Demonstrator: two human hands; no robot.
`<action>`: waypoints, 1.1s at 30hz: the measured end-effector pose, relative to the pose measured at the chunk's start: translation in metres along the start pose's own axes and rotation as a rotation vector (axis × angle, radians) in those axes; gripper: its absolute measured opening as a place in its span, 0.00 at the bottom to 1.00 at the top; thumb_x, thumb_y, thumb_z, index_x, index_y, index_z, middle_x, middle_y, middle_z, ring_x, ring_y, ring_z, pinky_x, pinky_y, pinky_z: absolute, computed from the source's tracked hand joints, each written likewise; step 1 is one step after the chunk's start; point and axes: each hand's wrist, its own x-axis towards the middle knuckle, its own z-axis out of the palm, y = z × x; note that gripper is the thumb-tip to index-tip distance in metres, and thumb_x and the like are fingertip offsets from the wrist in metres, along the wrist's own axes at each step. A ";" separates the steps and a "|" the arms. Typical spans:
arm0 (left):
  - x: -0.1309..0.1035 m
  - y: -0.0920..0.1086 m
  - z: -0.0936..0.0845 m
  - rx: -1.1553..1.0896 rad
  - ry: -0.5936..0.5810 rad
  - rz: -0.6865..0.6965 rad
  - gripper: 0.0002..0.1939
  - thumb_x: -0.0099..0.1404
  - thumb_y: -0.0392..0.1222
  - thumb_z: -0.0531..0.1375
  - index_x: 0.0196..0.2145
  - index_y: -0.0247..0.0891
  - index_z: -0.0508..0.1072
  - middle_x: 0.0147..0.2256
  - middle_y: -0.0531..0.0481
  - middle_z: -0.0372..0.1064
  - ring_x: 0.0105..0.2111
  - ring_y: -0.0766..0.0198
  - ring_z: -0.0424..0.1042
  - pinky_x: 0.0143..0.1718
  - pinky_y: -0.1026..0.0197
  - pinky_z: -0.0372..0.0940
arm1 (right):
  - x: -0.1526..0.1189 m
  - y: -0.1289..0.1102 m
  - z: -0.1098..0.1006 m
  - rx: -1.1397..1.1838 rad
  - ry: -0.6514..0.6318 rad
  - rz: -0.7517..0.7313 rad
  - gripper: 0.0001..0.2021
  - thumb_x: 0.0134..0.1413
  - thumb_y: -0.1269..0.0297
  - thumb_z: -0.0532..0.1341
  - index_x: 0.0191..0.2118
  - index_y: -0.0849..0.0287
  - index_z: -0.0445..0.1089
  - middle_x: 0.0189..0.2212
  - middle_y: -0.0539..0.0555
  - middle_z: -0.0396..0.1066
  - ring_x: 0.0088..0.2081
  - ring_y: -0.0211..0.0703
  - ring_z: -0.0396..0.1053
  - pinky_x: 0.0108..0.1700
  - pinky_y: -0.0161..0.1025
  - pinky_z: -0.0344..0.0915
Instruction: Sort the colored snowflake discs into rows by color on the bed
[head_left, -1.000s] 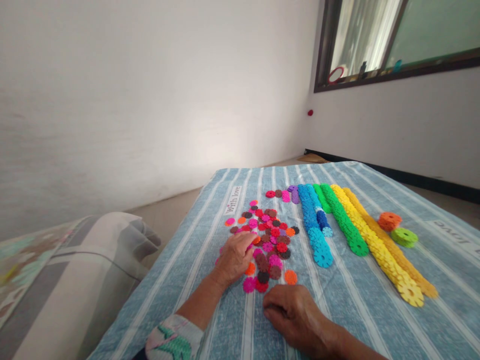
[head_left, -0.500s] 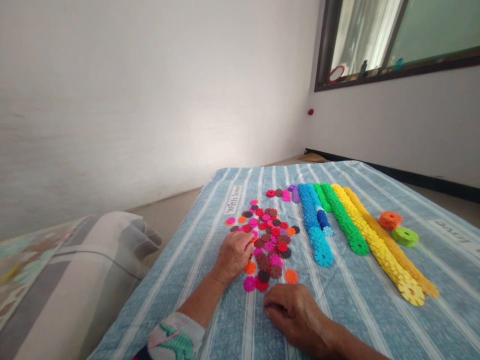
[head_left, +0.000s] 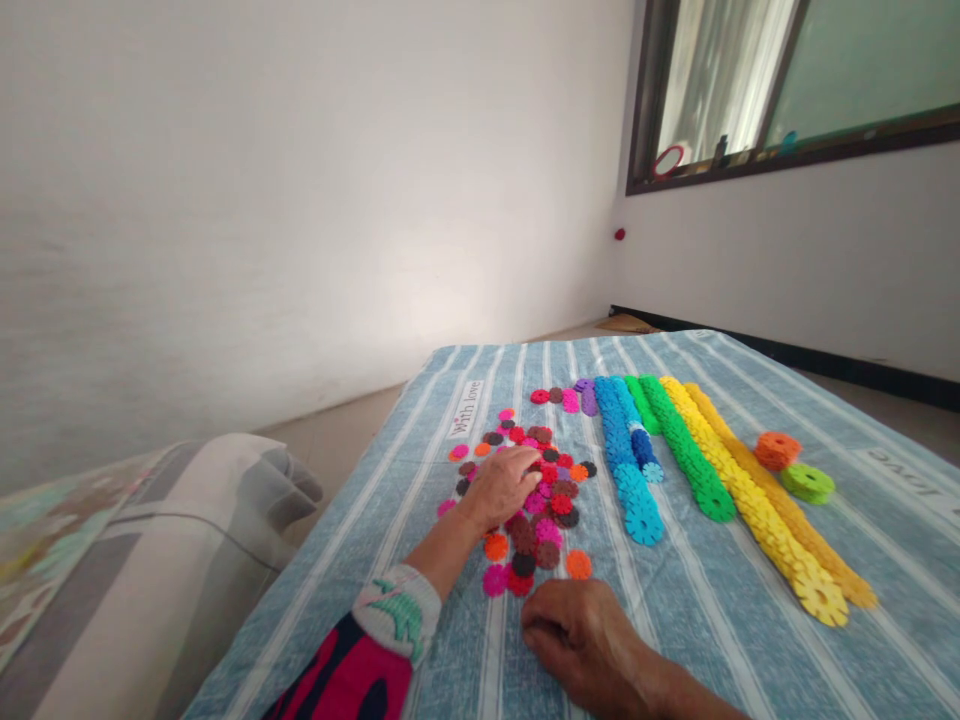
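Over the loose pile of mixed pink, red, brown, black and orange discs (head_left: 562, 504) is my left hand (head_left: 504, 487), its fingers bent down onto the pieces; whatever is at the fingertips is hidden. Just below the pile, my right hand (head_left: 581, 635) rests on the striped cloth (head_left: 457, 650) with curled fingers, near an orange disc (head_left: 578, 565). What it holds, if anything, is hidden. Overlapping rows of blue (head_left: 619, 440), green (head_left: 686, 450) and yellow discs (head_left: 761, 510) lie to the right.
Small stacks of orange (head_left: 777, 450) and lime discs (head_left: 808, 483) sit at the right. Red, brown, pink and purple pieces line the far end, beside the blue row. A grey checked cloth (head_left: 187, 560) lies at the left, and a window (head_left: 795, 90) is at upper right.
My left hand has moved right and farther forward over the pile, uncovering discs at its left side. My right hand has stayed nearly in place, and the view has shifted slightly.
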 end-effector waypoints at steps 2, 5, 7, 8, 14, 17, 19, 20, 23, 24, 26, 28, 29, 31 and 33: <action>0.014 0.003 0.001 0.048 -0.097 -0.020 0.11 0.64 0.43 0.54 0.40 0.39 0.72 0.44 0.46 0.72 0.48 0.59 0.68 0.51 0.56 0.60 | 0.000 0.002 0.002 -0.011 -0.002 -0.011 0.07 0.49 0.72 0.54 0.26 0.58 0.68 0.23 0.48 0.70 0.26 0.34 0.65 0.28 0.31 0.51; 0.023 -0.001 0.002 0.150 -0.152 -0.115 0.12 0.65 0.45 0.52 0.41 0.39 0.71 0.45 0.45 0.72 0.49 0.55 0.68 0.51 0.51 0.59 | 0.001 0.004 0.003 -0.019 0.009 -0.019 0.07 0.49 0.72 0.54 0.26 0.58 0.68 0.23 0.47 0.70 0.26 0.33 0.65 0.28 0.31 0.51; 0.021 -0.009 0.001 0.182 -0.133 -0.184 0.13 0.65 0.45 0.51 0.44 0.40 0.71 0.47 0.45 0.72 0.50 0.55 0.68 0.52 0.50 0.58 | 0.001 0.005 0.004 -0.017 0.014 -0.033 0.07 0.48 0.72 0.54 0.26 0.58 0.68 0.23 0.47 0.70 0.26 0.33 0.65 0.28 0.31 0.51; 0.017 -0.014 0.001 0.187 -0.115 -0.215 0.14 0.65 0.44 0.52 0.45 0.41 0.70 0.48 0.45 0.71 0.51 0.55 0.67 0.52 0.50 0.57 | 0.001 0.005 0.004 -0.018 0.014 -0.039 0.07 0.48 0.72 0.54 0.26 0.57 0.68 0.24 0.47 0.70 0.26 0.33 0.65 0.28 0.30 0.51; -0.001 -0.027 -0.002 0.201 -0.036 -0.232 0.13 0.64 0.44 0.54 0.43 0.41 0.73 0.51 0.45 0.69 0.52 0.56 0.66 0.54 0.52 0.57 | 0.002 0.003 0.002 -0.039 -0.020 -0.035 0.07 0.48 0.73 0.54 0.26 0.57 0.68 0.24 0.46 0.70 0.25 0.32 0.64 0.27 0.30 0.50; 0.000 -0.017 0.003 0.190 -0.013 -0.150 0.13 0.65 0.45 0.54 0.43 0.39 0.73 0.50 0.43 0.69 0.53 0.56 0.65 0.54 0.52 0.57 | 0.003 0.001 0.000 -0.064 -0.032 -0.036 0.07 0.48 0.73 0.54 0.27 0.58 0.68 0.24 0.46 0.71 0.26 0.32 0.65 0.27 0.30 0.51; 0.002 -0.006 0.006 0.162 -0.035 -0.115 0.15 0.65 0.47 0.54 0.46 0.39 0.71 0.52 0.43 0.68 0.54 0.56 0.64 0.54 0.50 0.56 | 0.003 0.000 -0.001 -0.075 -0.040 -0.033 0.07 0.49 0.73 0.54 0.27 0.57 0.69 0.25 0.46 0.71 0.26 0.33 0.65 0.28 0.30 0.51; 0.002 0.000 0.007 0.150 -0.054 -0.104 0.17 0.65 0.49 0.54 0.47 0.40 0.71 0.53 0.44 0.67 0.54 0.55 0.63 0.55 0.48 0.55 | 0.004 0.000 -0.001 -0.075 -0.044 -0.031 0.07 0.49 0.73 0.54 0.28 0.57 0.69 0.25 0.46 0.71 0.26 0.33 0.66 0.28 0.30 0.52; -0.002 0.015 0.007 0.143 -0.093 -0.092 0.18 0.64 0.50 0.55 0.50 0.43 0.69 0.55 0.45 0.65 0.55 0.55 0.62 0.56 0.44 0.52 | 0.004 0.000 -0.001 -0.066 -0.045 -0.035 0.08 0.49 0.73 0.54 0.28 0.57 0.70 0.25 0.47 0.72 0.26 0.34 0.66 0.28 0.31 0.52; -0.005 0.019 0.006 0.148 -0.102 -0.090 0.18 0.64 0.49 0.56 0.50 0.43 0.69 0.55 0.46 0.66 0.55 0.54 0.63 0.56 0.43 0.51 | 0.004 0.001 -0.001 -0.066 -0.038 -0.040 0.08 0.49 0.73 0.54 0.28 0.57 0.70 0.25 0.47 0.72 0.26 0.34 0.66 0.28 0.31 0.52; -0.012 0.023 0.001 0.171 -0.111 -0.088 0.15 0.63 0.47 0.57 0.47 0.43 0.70 0.53 0.46 0.67 0.53 0.54 0.65 0.55 0.43 0.51 | 0.004 0.002 0.000 -0.072 -0.023 -0.053 0.07 0.49 0.72 0.55 0.28 0.57 0.69 0.26 0.47 0.72 0.27 0.34 0.66 0.28 0.31 0.52; -0.018 0.025 -0.004 0.211 -0.109 -0.083 0.11 0.63 0.45 0.57 0.42 0.42 0.72 0.48 0.45 0.71 0.49 0.54 0.67 0.55 0.43 0.51 | 0.004 0.003 0.001 -0.076 -0.014 -0.063 0.07 0.48 0.72 0.55 0.27 0.57 0.69 0.26 0.47 0.72 0.27 0.34 0.66 0.28 0.31 0.52; -0.020 0.025 -0.006 0.232 -0.103 -0.083 0.09 0.63 0.45 0.57 0.38 0.40 0.73 0.45 0.45 0.72 0.47 0.54 0.68 0.54 0.43 0.51 | 0.005 0.003 0.001 -0.077 -0.013 -0.062 0.07 0.48 0.72 0.55 0.27 0.57 0.68 0.26 0.46 0.72 0.27 0.34 0.66 0.28 0.31 0.52; -0.021 0.027 -0.009 0.251 -0.086 -0.082 0.07 0.62 0.43 0.57 0.33 0.39 0.73 0.40 0.45 0.73 0.44 0.54 0.69 0.54 0.43 0.52 | 0.005 0.003 0.001 -0.080 -0.016 -0.054 0.06 0.48 0.72 0.55 0.26 0.57 0.67 0.25 0.47 0.72 0.27 0.34 0.66 0.28 0.32 0.51; -0.018 0.031 -0.009 0.209 -0.072 -0.058 0.06 0.62 0.42 0.57 0.34 0.38 0.72 0.41 0.46 0.73 0.45 0.55 0.68 0.52 0.46 0.54 | 0.005 0.003 0.001 -0.086 -0.021 -0.050 0.06 0.49 0.72 0.55 0.25 0.57 0.67 0.25 0.47 0.72 0.27 0.34 0.66 0.28 0.32 0.51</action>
